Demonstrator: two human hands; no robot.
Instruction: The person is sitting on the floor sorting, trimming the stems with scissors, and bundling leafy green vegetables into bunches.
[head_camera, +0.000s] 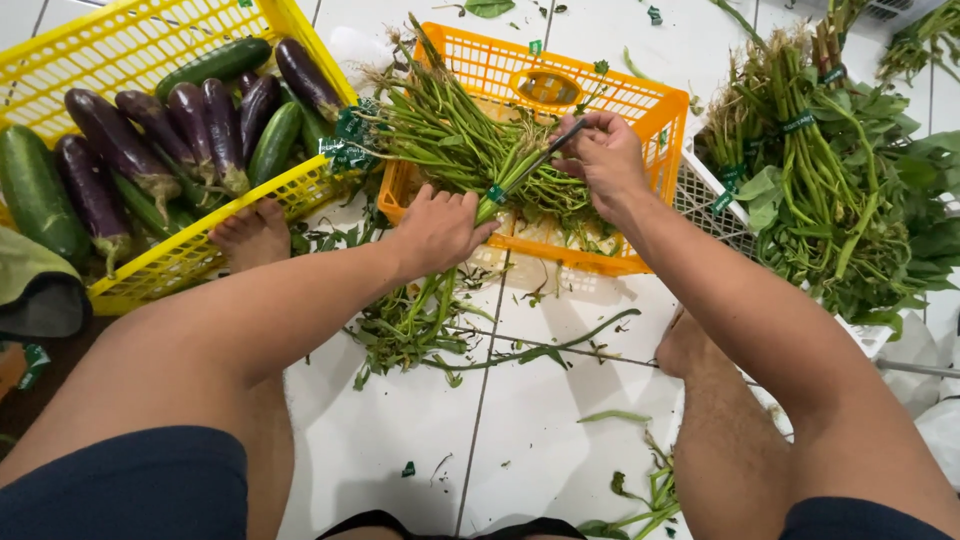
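My left hand (440, 228) grips a bunch of green leafy stalks (415, 320) around its middle, over the front edge of an orange crate (640, 110). A green band (495, 194) sits on the bunch just past my fingers. My right hand (605, 155) pinches a thin dark strip or blade (545, 158) that runs down to that band. More tied bunches of the same greens (450, 135) lie across the orange crate. Leafy ends hang down onto the white tiled floor (540, 420) between my knees.
A yellow crate (150, 265) at the left holds several purple eggplants (120, 145) and green cucumbers (35, 195). My bare foot (250, 235) rests against it. A white basket (715, 200) at the right carries banded leafy bunches (830, 170). Trimmings (640, 495) litter the floor.
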